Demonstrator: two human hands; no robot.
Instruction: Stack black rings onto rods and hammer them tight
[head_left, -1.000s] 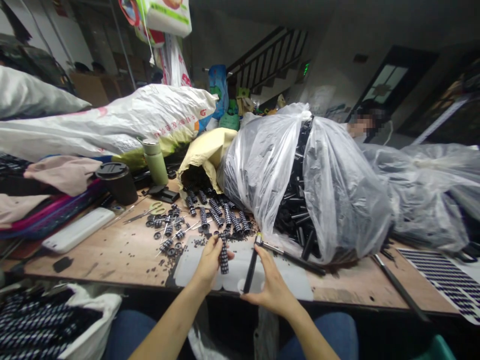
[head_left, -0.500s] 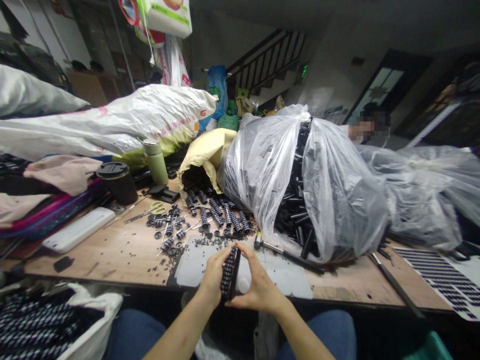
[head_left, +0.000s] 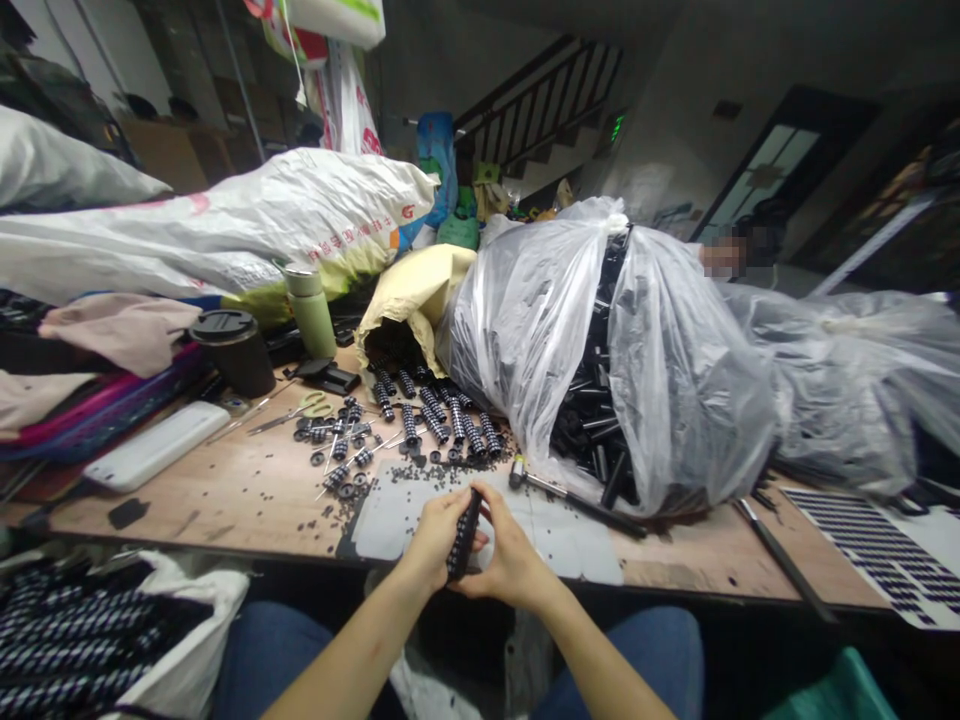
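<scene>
Between my hands is a black cylinder with rows of white marks [head_left: 463,535], held nearly upright just over the table's front edge. My left hand [head_left: 433,540] is wrapped along its left side. The thumb and fingers of my right hand [head_left: 512,555] close on its top and bottom ends. Beneath and behind lies a grey-white mat [head_left: 555,545]. Past the mat lie several similar black-and-white cylinders [head_left: 457,420], with small black bits scattered around them. A hammer [head_left: 577,508] with a black handle rests right of my hands.
A big clear plastic bag [head_left: 682,390] of black tubes stands behind the hammer. Scissors [head_left: 315,405], a black cup [head_left: 236,355] and a green bottle [head_left: 309,315] are on the left. A white sack [head_left: 187,625] of patterned cylinders sits by my left knee. Another person [head_left: 724,255] is behind the bags.
The black strip that stood apart on the right side of the cylinder is now closed against it. My right hand has drawn in closer to my left, its fingers curling around the cylinder.
</scene>
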